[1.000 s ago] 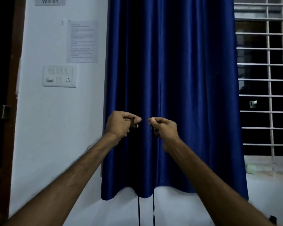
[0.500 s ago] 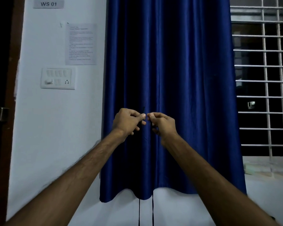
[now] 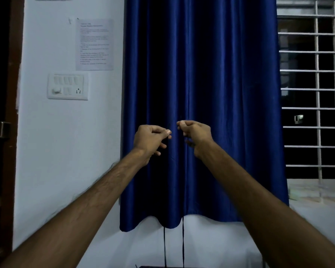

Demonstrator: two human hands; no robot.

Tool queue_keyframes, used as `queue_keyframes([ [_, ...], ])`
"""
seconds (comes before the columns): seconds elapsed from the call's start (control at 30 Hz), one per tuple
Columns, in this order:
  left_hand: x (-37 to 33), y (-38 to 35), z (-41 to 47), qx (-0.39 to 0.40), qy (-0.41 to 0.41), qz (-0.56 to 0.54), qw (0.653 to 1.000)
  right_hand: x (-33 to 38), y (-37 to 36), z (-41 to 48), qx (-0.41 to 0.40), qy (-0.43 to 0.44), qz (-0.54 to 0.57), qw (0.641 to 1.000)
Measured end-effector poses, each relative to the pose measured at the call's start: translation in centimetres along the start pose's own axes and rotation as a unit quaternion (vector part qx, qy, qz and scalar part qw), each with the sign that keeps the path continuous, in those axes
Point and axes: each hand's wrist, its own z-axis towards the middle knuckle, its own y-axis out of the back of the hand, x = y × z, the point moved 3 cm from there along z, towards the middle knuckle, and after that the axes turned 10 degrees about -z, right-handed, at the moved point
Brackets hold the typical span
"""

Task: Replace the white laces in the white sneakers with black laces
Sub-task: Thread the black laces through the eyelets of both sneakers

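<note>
Both hands are raised, close together, apart. Your left hand (image 3: 150, 140) and right hand (image 3: 195, 132) each pinch the black lace (image 3: 183, 246) between thumb and forefinger, other fingers curled. The lace shows plainly only beneath your hands: two strands hanging straight below the curtain (image 3: 201, 74) hem.

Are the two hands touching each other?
No, a strip of blue curtain shows between the left hand and the right hand.

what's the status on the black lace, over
Both up: left hand and right hand each pinch an end of the black lace. Its two strands hang down past the curtain hem. Sneakers not in view.
</note>
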Motion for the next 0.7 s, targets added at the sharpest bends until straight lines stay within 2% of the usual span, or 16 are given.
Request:
queue_keyframes([
  [0.4,-0.5,0.2,0.5,-0.046,-0.019,-0.018,0.999,-0.2,-1.5,-0.7,0.027,-0.010,-0.003,1.000],
  [0.7,-1.1,0.3,0.2,-0.042,-0.032,-0.025,0.998,-0.3,-1.4,-1.3,-0.001,-0.009,0.048,0.999],
])
